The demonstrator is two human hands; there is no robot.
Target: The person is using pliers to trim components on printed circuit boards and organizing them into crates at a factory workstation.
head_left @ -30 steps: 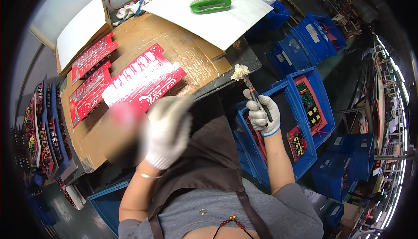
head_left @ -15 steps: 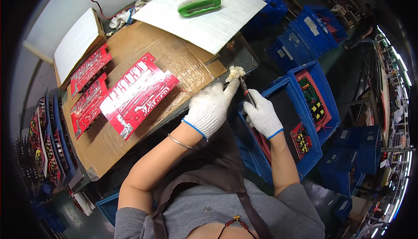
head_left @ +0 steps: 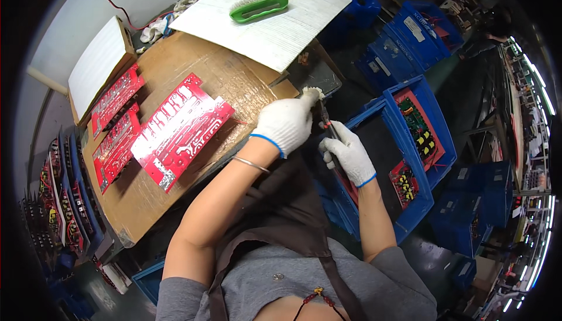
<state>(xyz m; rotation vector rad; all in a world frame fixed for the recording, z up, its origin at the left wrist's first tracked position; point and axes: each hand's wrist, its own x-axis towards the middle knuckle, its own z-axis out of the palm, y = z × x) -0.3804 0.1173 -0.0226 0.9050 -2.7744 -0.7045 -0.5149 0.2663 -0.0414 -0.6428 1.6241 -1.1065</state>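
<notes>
- Right hand (head_left: 348, 154), white-gloved, fist closed round the handle of a small brush (head_left: 321, 110); long axis runs up and slightly left, pale bristle tuft on top.
- Left hand (head_left: 285, 124), gloved, fingers pinching that tuft, at the desk (head_left: 319, 75) edge.
- Red circuit boards (head_left: 178, 129) lie flat on cardboard, left.
- Blue crate (head_left: 418, 145) just right; green scrub brush (head_left: 259, 7) far back.
</notes>
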